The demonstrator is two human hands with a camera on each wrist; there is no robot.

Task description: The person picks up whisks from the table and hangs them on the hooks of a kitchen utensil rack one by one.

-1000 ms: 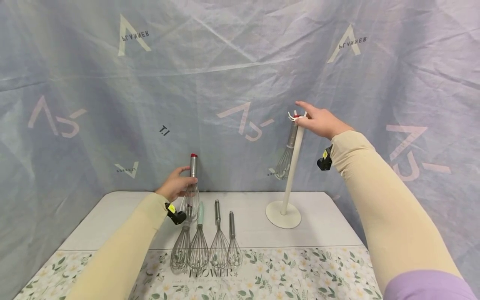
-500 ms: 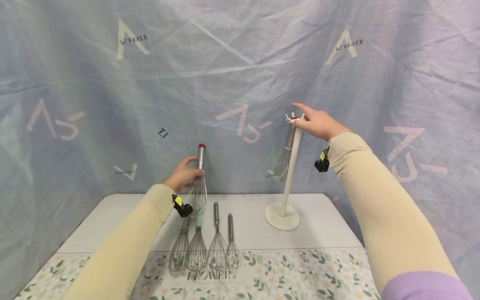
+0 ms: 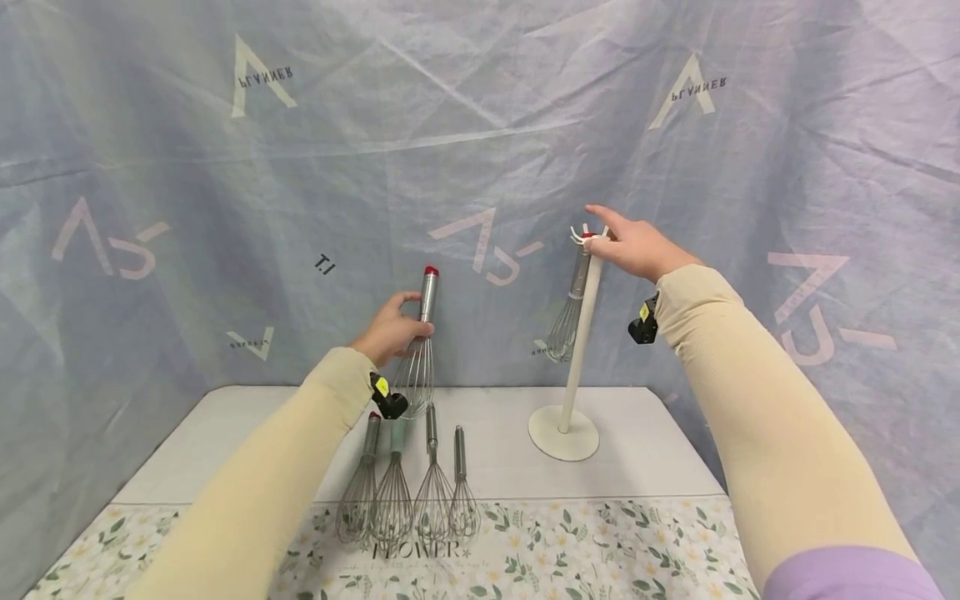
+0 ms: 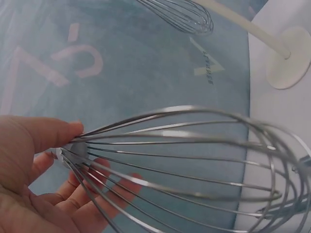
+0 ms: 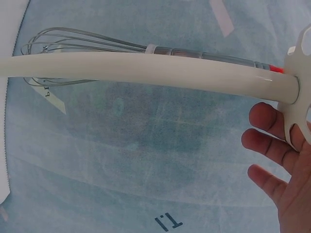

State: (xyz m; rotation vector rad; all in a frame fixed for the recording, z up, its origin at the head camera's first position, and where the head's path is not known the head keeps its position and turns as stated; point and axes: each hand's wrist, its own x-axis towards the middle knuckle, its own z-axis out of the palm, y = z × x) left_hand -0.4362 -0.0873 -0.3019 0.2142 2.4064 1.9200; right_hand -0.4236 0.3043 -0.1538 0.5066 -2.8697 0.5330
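Note:
My left hand (image 3: 395, 327) grips a balloon whisk (image 3: 429, 293) with a steel handle and red end cap, raised above the table with its wire loops down. In the left wrist view, thumb and fingers close round the neck where the whisk wires (image 4: 175, 134) begin. To the right, my right hand (image 3: 637, 246) holds the hooked top of a cream stand (image 3: 582, 342). Its fingers (image 5: 265, 141) reach under the hook plate (image 5: 294, 97) in the right wrist view. Another red-capped whisk (image 3: 580, 279) hangs from a hook there, partly behind the pole (image 5: 146, 70).
Several whisks lie side by side: a red-capped one (image 3: 372, 433), a green-handled one (image 3: 397, 435) and steel ones, including a small whisk (image 3: 461, 450). Under their loops is a floral mat (image 3: 600, 542). The stand's round base (image 3: 547, 437) sits on the white table; a grey-blue curtain (image 3: 337, 183) hangs behind.
My left hand has lifted the whisk up and to the right, away from the row on the table. The right hand keeps its place at the stand's top.

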